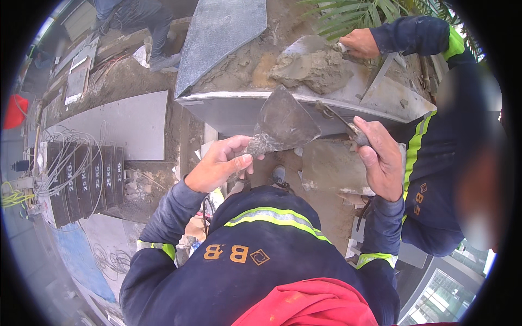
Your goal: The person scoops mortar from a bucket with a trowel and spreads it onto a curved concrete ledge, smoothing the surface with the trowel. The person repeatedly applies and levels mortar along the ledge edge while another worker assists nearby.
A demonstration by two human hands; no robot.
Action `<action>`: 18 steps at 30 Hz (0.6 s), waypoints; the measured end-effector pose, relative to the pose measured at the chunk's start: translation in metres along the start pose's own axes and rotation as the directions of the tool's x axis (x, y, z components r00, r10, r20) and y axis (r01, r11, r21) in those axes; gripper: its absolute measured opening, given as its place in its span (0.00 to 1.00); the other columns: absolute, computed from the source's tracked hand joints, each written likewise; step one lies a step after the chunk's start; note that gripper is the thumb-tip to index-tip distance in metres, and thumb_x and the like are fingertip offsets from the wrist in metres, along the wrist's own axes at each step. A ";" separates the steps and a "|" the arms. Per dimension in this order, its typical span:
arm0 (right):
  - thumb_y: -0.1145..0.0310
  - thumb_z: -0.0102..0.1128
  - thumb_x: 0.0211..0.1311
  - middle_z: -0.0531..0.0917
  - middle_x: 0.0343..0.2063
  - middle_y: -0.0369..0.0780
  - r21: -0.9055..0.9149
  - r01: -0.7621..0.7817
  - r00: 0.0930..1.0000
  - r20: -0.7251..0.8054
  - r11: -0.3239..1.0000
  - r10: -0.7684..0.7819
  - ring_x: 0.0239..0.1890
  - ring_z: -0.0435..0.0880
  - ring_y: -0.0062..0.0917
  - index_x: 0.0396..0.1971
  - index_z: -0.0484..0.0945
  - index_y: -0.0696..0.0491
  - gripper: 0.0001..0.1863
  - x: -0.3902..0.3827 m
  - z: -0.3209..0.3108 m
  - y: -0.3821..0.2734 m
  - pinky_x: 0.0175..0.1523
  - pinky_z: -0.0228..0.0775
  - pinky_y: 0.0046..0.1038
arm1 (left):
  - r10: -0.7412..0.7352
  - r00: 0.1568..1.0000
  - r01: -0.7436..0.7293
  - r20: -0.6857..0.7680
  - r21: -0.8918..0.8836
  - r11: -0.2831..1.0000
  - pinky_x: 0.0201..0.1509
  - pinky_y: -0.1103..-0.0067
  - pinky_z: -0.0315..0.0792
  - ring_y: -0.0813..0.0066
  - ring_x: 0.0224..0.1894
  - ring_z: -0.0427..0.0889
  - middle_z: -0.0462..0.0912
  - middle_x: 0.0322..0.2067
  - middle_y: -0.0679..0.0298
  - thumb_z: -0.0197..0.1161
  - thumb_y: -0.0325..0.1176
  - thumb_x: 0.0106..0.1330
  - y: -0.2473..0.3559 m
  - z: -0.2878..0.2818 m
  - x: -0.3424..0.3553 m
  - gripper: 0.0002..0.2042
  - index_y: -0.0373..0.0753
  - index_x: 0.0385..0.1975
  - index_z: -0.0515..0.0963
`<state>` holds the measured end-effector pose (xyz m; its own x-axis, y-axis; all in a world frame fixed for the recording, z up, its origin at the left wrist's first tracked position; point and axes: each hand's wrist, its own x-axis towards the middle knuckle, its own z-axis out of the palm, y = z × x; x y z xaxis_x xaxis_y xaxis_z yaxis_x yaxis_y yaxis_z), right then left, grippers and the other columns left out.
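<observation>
The largest thing by the hands is a low grey-faced wall [234, 111], with a pale grey slab [225, 41] on top towards the left. Farther right on the wall sits a mortar heap [321, 68], lumpy and wet-looking; it should be dense, soft and sticky. A co-worker's hand [360, 43] grips something by its far edge.

Next in size is the triangular mason's trowel [288, 120], held up before the wall's near edge, blade pointing away. The left hand [220, 163] is closed on its mortar-crusted handle, thumb on top. I judge the blade stiff and fairly light, the crust gritty; the handle is the place to hold, clear of the blade's edges.

Smallest is a slim-looking hand tool [338, 114], perhaps trowel number 2 seen edge-on, with mortar at its tip. The right hand [383, 160] pinches its dirty grip between thumb and fingers. It looks light and rigid, best held there.
</observation>
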<state>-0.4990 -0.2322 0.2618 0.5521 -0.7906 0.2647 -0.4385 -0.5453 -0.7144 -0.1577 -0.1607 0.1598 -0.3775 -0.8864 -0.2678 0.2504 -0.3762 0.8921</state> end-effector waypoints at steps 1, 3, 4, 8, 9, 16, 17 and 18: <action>0.67 0.61 0.70 0.81 0.41 0.44 -0.004 0.054 0.996 0.067 0.999 -0.054 0.41 0.79 0.31 0.62 0.77 0.57 0.23 0.015 0.001 0.000 0.49 0.72 0.30 | -0.033 0.999 0.033 0.014 0.005 0.999 0.37 0.83 0.74 0.81 0.38 0.81 0.85 0.43 0.61 0.64 0.38 0.73 0.002 -0.013 -0.007 0.25 0.29 0.63 0.72; 0.72 0.63 0.67 0.81 0.44 0.43 0.002 0.183 0.961 0.209 0.983 -0.179 0.43 0.80 0.31 0.63 0.78 0.55 0.23 0.045 0.007 0.000 0.50 0.72 0.29 | -0.057 0.998 0.056 0.037 0.033 0.998 0.34 0.85 0.73 0.84 0.36 0.80 0.86 0.41 0.62 0.63 0.39 0.74 0.010 -0.027 -0.017 0.23 0.30 0.62 0.74; 0.74 0.64 0.66 0.80 0.45 0.43 0.025 0.204 0.953 0.223 0.979 -0.204 0.43 0.80 0.31 0.63 0.78 0.54 0.25 0.054 0.014 -0.004 0.51 0.73 0.30 | -0.054 0.997 0.051 0.048 0.054 0.997 0.33 0.84 0.73 0.84 0.35 0.81 0.86 0.39 0.63 0.64 0.39 0.74 0.020 -0.032 -0.024 0.22 0.29 0.60 0.76; 0.80 0.66 0.60 0.79 0.48 0.42 0.024 0.277 0.932 0.236 0.961 -0.274 0.45 0.81 0.32 0.64 0.78 0.49 0.30 0.074 0.049 -0.016 0.51 0.75 0.31 | 0.035 0.999 -0.037 0.016 0.159 0.987 0.27 0.83 0.72 0.83 0.27 0.79 0.85 0.32 0.65 0.65 0.40 0.73 0.047 -0.051 -0.051 0.20 0.30 0.56 0.81; 0.81 0.66 0.59 0.78 0.48 0.42 -0.003 0.293 0.932 0.225 0.956 -0.285 0.45 0.81 0.33 0.64 0.78 0.48 0.31 0.076 0.058 -0.021 0.51 0.75 0.32 | 0.064 0.998 -0.063 0.004 0.203 0.977 0.26 0.83 0.72 0.83 0.27 0.79 0.85 0.31 0.65 0.65 0.39 0.72 0.048 -0.059 -0.060 0.20 0.30 0.56 0.81; 0.82 0.69 0.55 0.78 0.48 0.42 -0.028 0.319 0.905 0.306 0.947 -0.296 0.44 0.83 0.36 0.65 0.77 0.47 0.35 0.084 0.087 -0.035 0.47 0.76 0.33 | 0.147 0.982 -0.128 -0.116 0.157 0.979 0.26 0.84 0.70 0.83 0.25 0.79 0.85 0.30 0.63 0.66 0.37 0.71 0.029 -0.087 -0.106 0.18 0.29 0.53 0.83; 0.82 0.69 0.55 0.78 0.48 0.42 -0.031 0.316 0.908 0.300 0.948 -0.293 0.44 0.83 0.36 0.65 0.77 0.47 0.35 0.084 0.090 -0.034 0.48 0.76 0.33 | 0.152 0.980 -0.131 -0.128 0.157 0.979 0.26 0.84 0.71 0.83 0.25 0.78 0.85 0.30 0.63 0.66 0.37 0.70 0.027 -0.089 -0.108 0.18 0.28 0.52 0.83; 0.82 0.68 0.55 0.78 0.48 0.42 -0.035 0.312 0.912 0.292 0.950 -0.289 0.44 0.82 0.36 0.65 0.77 0.47 0.35 0.080 0.093 -0.032 0.48 0.76 0.33 | 0.156 0.978 -0.134 -0.139 0.157 0.978 0.26 0.84 0.71 0.83 0.25 0.78 0.86 0.30 0.62 0.67 0.37 0.70 0.025 -0.090 -0.109 0.18 0.28 0.51 0.83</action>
<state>-0.3742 -0.2520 0.2457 0.8370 -0.4823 0.2584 -0.2691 -0.7741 -0.5731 -0.0301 -0.0979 0.1781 -0.2063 -0.9630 -0.1733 0.1553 -0.2071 0.9659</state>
